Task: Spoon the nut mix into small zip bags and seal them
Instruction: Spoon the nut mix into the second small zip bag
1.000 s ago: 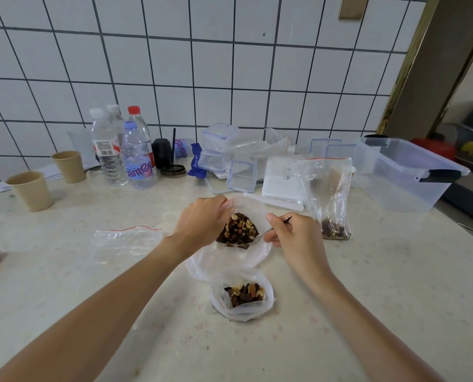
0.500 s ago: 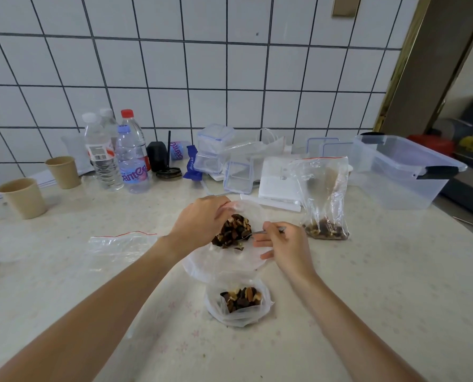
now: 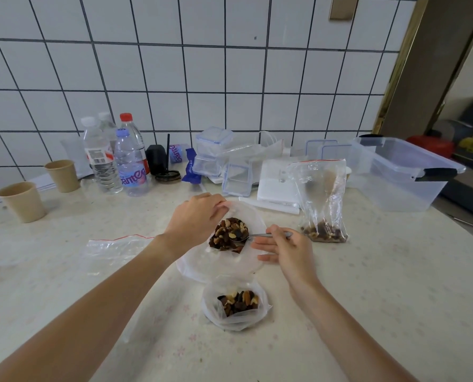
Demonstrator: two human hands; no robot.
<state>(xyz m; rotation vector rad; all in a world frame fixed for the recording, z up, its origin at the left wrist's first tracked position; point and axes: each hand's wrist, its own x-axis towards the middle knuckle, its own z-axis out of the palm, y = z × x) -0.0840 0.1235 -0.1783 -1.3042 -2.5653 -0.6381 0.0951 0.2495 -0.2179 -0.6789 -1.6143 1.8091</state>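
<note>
Since a second ago, spoon (image 3: pixel 260 235) lowered into nut mix (image 3: pixel 227 236), bowl now loaded. Right hand (image 3: pixel 286 248) pinched on handle; left hand (image 3: pixel 198 217) gripping supply bag (image 3: pixel 253 216) rim. Upright zip bag (image 3: pixel 321 199) just right, open, part-filled. Transfer judged imminent.

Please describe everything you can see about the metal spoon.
The spoon looks like thin, shiny metal. It lies about level, its handle pointing right, pinched in the right hand. Its bowl is loaded with nut mix and sits at the pile's right edge, inside the open bag the left hand holds.
</note>
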